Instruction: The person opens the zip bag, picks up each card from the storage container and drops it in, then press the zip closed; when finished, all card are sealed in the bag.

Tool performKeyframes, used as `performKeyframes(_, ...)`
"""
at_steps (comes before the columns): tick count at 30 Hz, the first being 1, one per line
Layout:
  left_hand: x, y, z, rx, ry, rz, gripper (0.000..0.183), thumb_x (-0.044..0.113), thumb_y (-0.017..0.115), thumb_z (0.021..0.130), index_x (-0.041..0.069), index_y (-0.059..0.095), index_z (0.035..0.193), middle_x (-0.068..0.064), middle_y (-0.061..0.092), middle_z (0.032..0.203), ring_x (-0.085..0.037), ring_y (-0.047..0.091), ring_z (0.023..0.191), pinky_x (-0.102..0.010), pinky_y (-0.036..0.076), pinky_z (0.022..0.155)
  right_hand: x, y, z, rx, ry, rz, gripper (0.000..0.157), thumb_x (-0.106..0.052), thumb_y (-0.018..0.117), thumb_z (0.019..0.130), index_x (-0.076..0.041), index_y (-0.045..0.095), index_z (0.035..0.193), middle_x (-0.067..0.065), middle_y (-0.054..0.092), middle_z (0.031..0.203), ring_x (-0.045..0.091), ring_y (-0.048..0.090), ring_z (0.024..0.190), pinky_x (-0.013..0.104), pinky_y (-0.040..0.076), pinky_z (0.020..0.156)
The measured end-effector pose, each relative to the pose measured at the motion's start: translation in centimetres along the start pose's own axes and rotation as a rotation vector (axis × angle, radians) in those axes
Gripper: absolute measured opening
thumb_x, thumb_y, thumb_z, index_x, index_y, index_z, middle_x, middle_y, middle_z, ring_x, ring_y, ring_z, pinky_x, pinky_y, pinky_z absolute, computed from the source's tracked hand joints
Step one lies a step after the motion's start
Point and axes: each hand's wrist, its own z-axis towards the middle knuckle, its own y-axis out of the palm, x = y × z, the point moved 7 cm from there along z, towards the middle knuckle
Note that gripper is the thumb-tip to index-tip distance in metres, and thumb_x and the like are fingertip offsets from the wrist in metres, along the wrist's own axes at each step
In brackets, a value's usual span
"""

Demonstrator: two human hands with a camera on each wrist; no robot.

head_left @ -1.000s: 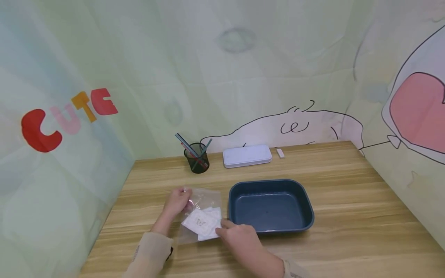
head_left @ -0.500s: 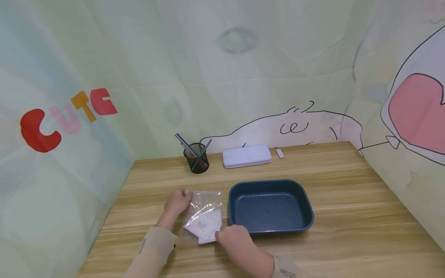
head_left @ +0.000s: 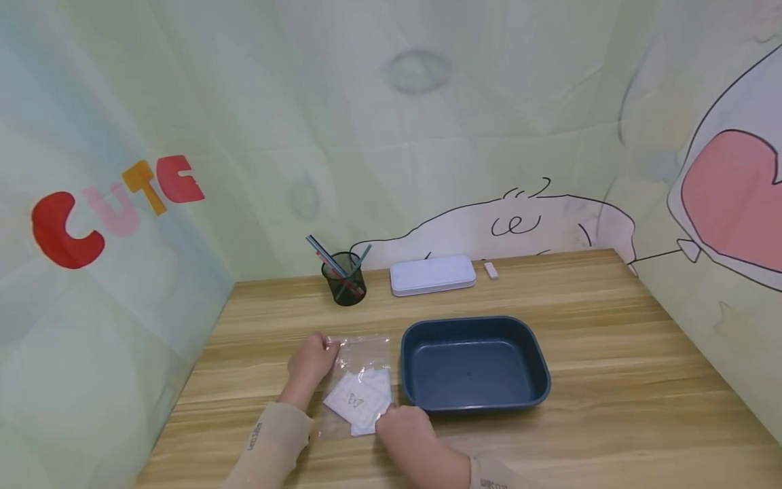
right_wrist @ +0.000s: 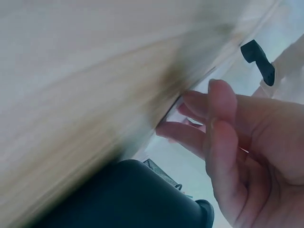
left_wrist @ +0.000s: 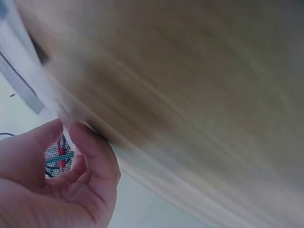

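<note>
A clear plastic bag [head_left: 360, 351] lies on the wooden table, left of the blue basin. Flat white squares [head_left: 360, 399] sit in its lower half, and the top one bears a butterfly print. My left hand [head_left: 311, 361] pinches the bag's upper left corner; in the left wrist view that hand [left_wrist: 71, 175] has thumb and forefinger nearly together. At the lower right corner, my right hand [head_left: 411, 438] pinches the bag's edge. The right wrist view shows the right hand [right_wrist: 237, 147] with fingertips on a thin edge close to the tabletop.
The blue basin [head_left: 476, 409] stands just right of the bag, close to my right hand. Farther back are a black mesh pen holder [head_left: 348, 288] with pens, a pale flat case [head_left: 432, 275] and a small white eraser-like block [head_left: 491, 271]. Printed cloth surrounds the table.
The bag has been drawn flatter, and its white squares have shifted slightly down. My right hand has moved a little lower and left. The left hand stays at its corner.
</note>
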Motion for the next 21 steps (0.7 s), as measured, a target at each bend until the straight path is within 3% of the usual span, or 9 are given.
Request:
performKeyframes(9, -0.2, 0.2, 0.1, 0.014, -0.011, 0.013, 0.037, 0.027, 0.065, 0.089, -0.002, 0.057, 0.111, -0.020, 0.064, 0.102, -0.034, 0.061, 0.084, -0.046, 0.048, 0.067, 0.3, 0.2, 0.1, -0.084, -0.017, 0.057, 0.010, -0.018, 0.073, 0.074, -0.021, 0.067, 0.067, -0.004, 0.054, 0.064, 0.009, 0.050, 0.051, 0.026, 0.042, 0.041)
performKeyframes(16, 0.0, -0.3, 0.1, 0.038, -0.011, 0.003, 0.043, 0.028, 0.064, 0.089, -0.001, 0.053, 0.119, -0.023, 0.062, 0.110, -0.037, 0.061, 0.090, -0.048, 0.049, 0.067, 0.5, 0.3, -0.9, -0.045, -0.025, 0.091, 0.006, -0.018, 0.071, 0.076, -0.022, 0.066, 0.077, -0.005, 0.051, 0.071, 0.010, 0.048, 0.049, 0.026, 0.039, 0.037)
performKeyframes(21, 1.8, -1.9, -0.6, 0.131, 0.047, -0.076, 0.041, 0.032, 0.060, 0.092, 0.007, 0.054, 0.124, -0.012, 0.062, 0.093, -0.027, 0.059, 0.077, -0.040, 0.045, 0.056, 1.7, -1.6, -1.7, -0.077, -0.052, 0.291, 0.009, -0.019, 0.073, 0.077, -0.026, 0.070, 0.083, -0.012, 0.060, 0.079, 0.009, 0.055, 0.056, 0.026, 0.039, 0.040)
